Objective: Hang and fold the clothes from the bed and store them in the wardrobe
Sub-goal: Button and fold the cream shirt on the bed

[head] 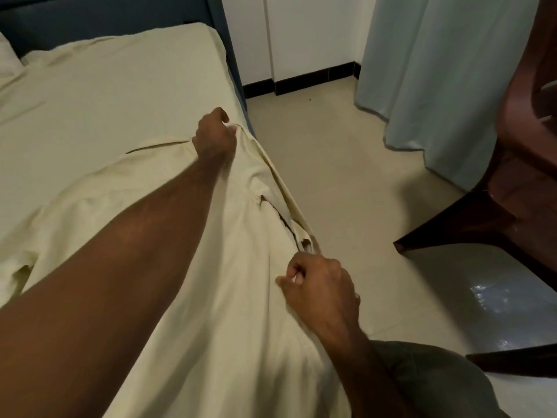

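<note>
Folding has barely begun: shirt [211, 267] lies on the bed [105, 95] edge, left hand [214, 137] gripping its far part, right hand [319, 285] pinching nearer cloth (wardrobe out of view), nothing stored yet

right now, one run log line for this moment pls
left hand: grips shirt edge | right hand: pinches shirt edge | shirt: spread on bed | not yet folded

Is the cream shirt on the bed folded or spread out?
Spread out: the shirt lies open while the left hand and right hand pull its edge.
</note>
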Tool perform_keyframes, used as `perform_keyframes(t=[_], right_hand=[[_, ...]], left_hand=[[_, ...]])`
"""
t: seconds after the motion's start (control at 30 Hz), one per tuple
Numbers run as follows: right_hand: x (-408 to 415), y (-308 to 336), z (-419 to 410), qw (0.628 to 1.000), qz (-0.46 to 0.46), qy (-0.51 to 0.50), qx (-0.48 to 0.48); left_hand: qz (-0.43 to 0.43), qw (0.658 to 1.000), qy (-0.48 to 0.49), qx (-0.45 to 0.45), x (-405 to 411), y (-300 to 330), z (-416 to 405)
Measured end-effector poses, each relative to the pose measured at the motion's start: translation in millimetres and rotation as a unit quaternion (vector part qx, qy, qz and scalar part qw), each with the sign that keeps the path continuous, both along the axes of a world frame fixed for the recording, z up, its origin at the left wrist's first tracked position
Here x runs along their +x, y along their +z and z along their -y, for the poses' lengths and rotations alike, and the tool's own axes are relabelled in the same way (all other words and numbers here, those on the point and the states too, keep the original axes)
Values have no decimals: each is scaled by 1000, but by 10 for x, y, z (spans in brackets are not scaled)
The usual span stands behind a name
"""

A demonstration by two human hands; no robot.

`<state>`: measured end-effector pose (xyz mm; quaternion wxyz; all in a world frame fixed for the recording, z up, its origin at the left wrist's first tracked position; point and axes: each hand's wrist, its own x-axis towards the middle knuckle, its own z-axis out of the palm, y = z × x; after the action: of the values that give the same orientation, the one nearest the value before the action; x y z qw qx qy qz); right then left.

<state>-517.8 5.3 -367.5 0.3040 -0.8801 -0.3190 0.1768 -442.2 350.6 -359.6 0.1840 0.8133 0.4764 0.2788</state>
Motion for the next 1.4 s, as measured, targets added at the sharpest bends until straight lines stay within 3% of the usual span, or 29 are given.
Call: perform_keyframes(t=[0.17, 0.27, 0.33, 0.53, 0.7, 0.97, 1.17, 1.27, 1.4], right_hand=[[-99, 106, -40, 993, 3, 39, -107], [-176, 127, -75, 989, 13, 60, -132], [-209, 166, -79, 989, 12, 57, -133], [-141, 117, -42, 995, -90, -26, -30], [28, -70, 0, 991, -68, -93, 65], [114, -200, -52, 996, -33, -75, 40], [207, -220, -11, 991, -65, -118, 7], [280, -250, 38, 971, -161, -164, 59], [257, -330, 238, 937, -328, -118, 13]], left_hand=[[-80, 996, -22, 20, -213, -220, 240], [-165, 986, -24, -23, -378, -291, 317], [-178, 982, -38, -52, -453, -337, 326], [-70, 989, -51, -117, -420, -321, 325], [46, 989, -28, -135, -233, -211, 190], [40, 989, -30, -142, -18, -330, 150], [37, 979, -123, -155, -156, -412, 213], [-26, 973, -200, -111, -375, -384, 397], [-135, 961, -238, -50, -810, -360, 866]])
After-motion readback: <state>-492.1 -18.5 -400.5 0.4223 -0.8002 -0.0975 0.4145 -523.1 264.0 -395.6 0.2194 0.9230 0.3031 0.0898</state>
